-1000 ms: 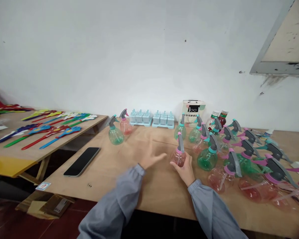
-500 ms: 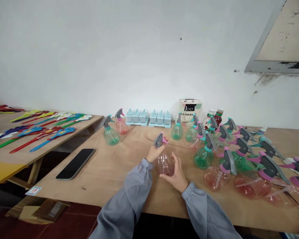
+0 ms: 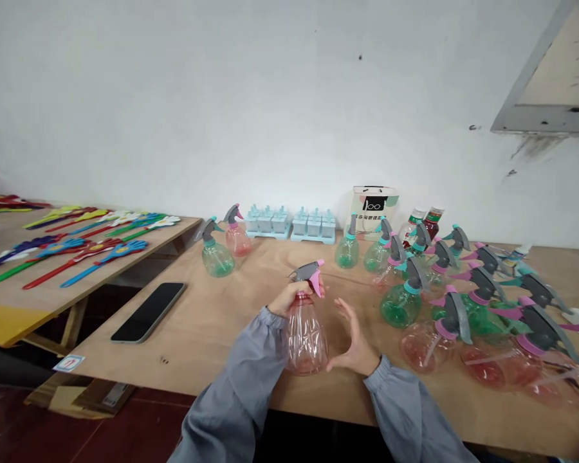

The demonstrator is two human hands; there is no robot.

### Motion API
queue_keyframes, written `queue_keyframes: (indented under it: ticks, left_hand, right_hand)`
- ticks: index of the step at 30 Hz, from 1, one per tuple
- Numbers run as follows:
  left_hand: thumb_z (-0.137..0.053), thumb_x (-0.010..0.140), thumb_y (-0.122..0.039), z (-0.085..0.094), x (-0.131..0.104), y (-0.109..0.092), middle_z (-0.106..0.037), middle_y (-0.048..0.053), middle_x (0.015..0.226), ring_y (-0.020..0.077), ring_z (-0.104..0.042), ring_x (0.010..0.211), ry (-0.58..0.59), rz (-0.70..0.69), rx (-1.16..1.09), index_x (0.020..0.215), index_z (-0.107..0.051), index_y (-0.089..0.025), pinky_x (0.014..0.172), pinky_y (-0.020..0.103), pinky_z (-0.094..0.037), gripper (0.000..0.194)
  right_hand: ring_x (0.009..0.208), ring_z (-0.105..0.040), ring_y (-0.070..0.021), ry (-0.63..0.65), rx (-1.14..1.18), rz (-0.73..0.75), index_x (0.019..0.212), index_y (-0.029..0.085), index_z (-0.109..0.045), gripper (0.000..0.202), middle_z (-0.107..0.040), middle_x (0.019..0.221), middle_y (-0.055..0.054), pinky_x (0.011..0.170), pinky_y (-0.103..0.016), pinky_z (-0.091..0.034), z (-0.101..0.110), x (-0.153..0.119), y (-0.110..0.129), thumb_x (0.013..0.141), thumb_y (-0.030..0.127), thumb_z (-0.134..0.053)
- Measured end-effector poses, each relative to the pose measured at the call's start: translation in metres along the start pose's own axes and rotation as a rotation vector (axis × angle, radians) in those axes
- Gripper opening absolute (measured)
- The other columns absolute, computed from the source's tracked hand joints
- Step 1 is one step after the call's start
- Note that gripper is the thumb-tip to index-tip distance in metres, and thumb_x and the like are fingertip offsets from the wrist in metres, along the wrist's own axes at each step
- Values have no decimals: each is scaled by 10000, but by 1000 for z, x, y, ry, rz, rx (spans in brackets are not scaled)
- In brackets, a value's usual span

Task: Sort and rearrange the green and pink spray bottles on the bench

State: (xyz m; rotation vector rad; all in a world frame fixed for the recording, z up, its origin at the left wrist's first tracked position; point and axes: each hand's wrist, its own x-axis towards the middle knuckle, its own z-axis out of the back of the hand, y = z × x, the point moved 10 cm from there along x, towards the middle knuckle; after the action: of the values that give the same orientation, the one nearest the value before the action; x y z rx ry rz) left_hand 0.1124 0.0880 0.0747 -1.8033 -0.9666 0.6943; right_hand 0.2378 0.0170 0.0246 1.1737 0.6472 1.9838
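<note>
A clear pinkish spray bottle [image 3: 307, 339] with a grey and pink trigger head stands upright near the front of the wooden table. My left hand [image 3: 286, 299] is wrapped round its neck, just under the head. To the right of the bottle is my right hand [image 3: 359, 347], thumb and fingers spread; the thumb comes close to the lower side of the bottle, and I cannot tell whether it touches. Nearest on that side are a green spray bottle [image 3: 401, 305] and a pink spray bottle [image 3: 427, 346], among several others of both colours.
Farther back stand a green [image 3: 217, 258] and a pink spray bottle [image 3: 238, 242], light-blue popsicle molds [image 3: 313, 225] and a printed bag [image 3: 372, 212]. A phone [image 3: 149, 312] lies at left. Several colourful hand-shaped items [image 3: 96, 257] cover part of the left table.
The spray bottle has come nearer to me and slightly left, its trigger head now pointing right. My left hand grips its neck; my right hand is spread wider, off to the bottle's right.
</note>
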Motion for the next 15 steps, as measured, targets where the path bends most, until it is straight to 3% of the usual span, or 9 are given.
queue_keyframes:
  ticks: [5, 11, 15]
  left_hand:
    - [-664, 560, -214, -17, -1, -5, -763, 83, 923, 217, -711, 891, 101, -61, -27, 960, -711, -151, 672, 250, -471, 407]
    - [-655, 544, -182, -8, -1, 2, -657, 15, 617, 83, -513, 504, 28, 23, -26, 776, -692, -129, 498, 205, -367, 240]
    - [-666, 535, -169, -19, -2, -8, -703, 19, 709, 75, -515, 520, 91, -60, -58, 876, -707, -149, 472, 188, -315, 345]
  right_hand:
    - [1467, -372, -417, 64, 2, -69, 1572, 213, -214, 1392, -357, 1568, -230, 1210, -618, -294, -1, -5, -9, 459, 676, -908]
    - [1456, -403, -396, 74, -48, -95, 1586, 226, -215, 1304, -390, 1565, -219, 1202, -602, -316, 4, -12, -11, 550, 611, -908]
    - [1451, -414, -390, 76, -59, -105, 1581, 220, -226, 1284, -404, 1557, -219, 1202, -598, -320, 5, -15, -12, 562, 612, -902]
